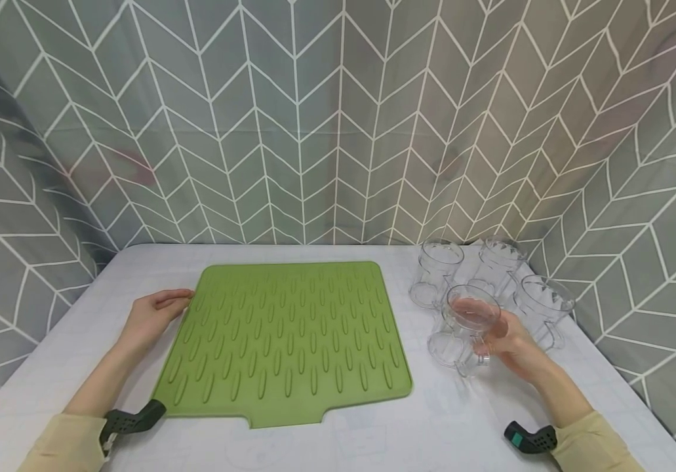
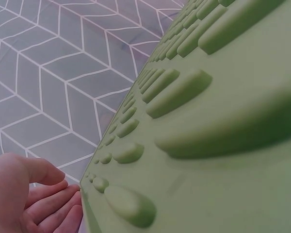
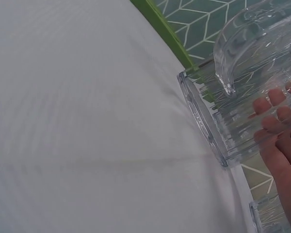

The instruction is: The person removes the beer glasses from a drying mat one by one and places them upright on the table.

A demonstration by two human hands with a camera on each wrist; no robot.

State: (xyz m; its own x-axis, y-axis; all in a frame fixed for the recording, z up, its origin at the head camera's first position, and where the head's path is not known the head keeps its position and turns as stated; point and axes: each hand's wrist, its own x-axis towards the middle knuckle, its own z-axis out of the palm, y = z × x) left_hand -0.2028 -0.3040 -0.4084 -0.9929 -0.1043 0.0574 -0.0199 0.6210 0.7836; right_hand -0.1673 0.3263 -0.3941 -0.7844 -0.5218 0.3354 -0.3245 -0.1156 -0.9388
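My right hand (image 1: 511, 347) holds a clear glass mug (image 1: 454, 331) from its right side. The fingers show through the mug's wall in the right wrist view, where the mug (image 3: 237, 109) has its base close over the white cloth. A green mat (image 1: 290, 328) with raised oval ridges lies flat on the table. Beside the mat's left edge is my left hand (image 1: 157, 313), its fingertips right at that edge. The left wrist view shows these fingers (image 2: 53, 206) loosely extended, the thumb lying above them.
Three more clear mugs stand at the table's right end: one mug (image 1: 437, 269) behind the held one, another (image 1: 496, 265) at the back, a third (image 1: 544, 305) near the right edge. A grey patterned curtain (image 1: 314, 124) encloses the white-covered table (image 1: 367, 436).
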